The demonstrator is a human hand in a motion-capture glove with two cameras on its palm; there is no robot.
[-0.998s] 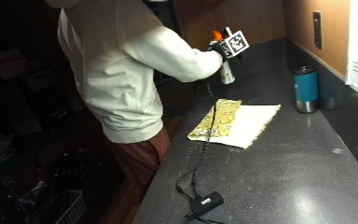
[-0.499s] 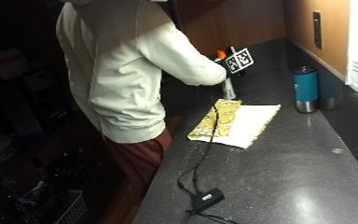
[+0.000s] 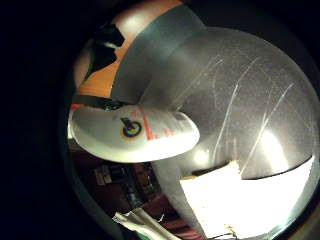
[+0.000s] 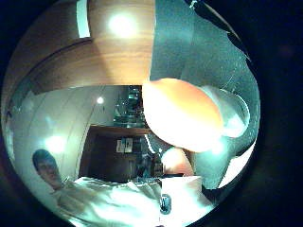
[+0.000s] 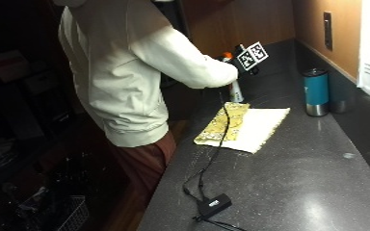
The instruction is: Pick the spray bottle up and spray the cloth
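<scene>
Gripping one spray bottle (image 5: pixel 234 90), the right hand (image 5: pixel 241 72) hovers beside one cloth (image 5: pixel 244 127) on our counter (image 5: pixel 313 183); only the thumb-side view shows its orange top.

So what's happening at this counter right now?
A person in a pale jacket stands at a dark counter, with the gloved right hand at a white spray bottle with an orange top. The bottle is just beyond the far edge of a cloth lying flat on the counter. A teal tumbler stands off to the side, by the wall.
</scene>
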